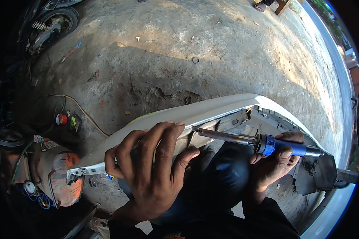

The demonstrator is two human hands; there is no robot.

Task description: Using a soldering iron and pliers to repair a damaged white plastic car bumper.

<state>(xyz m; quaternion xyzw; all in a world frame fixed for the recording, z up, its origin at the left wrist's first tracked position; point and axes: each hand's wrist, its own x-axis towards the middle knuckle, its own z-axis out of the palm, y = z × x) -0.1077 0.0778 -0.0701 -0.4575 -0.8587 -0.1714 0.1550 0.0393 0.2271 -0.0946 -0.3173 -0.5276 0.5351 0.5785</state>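
A long white car bumper lies across my lap, its hollow inner side facing me. My right hand is closed around the blue handle of a soldering iron, whose metal shaft points left. The iron's thin tip meets the bumper's inner edge, or is very close to it; I cannot tell which. Close to that tip, my left hand rests over the bumper's upper edge with fingers stretched and the thumb apart. Part of the bumper behind this hand is hidden.
At the left stands a worn orange tank with a gauge. A pale cable runs over the rough floor near a red roll. A motorcycle wheel is far left, a person's foot far right.
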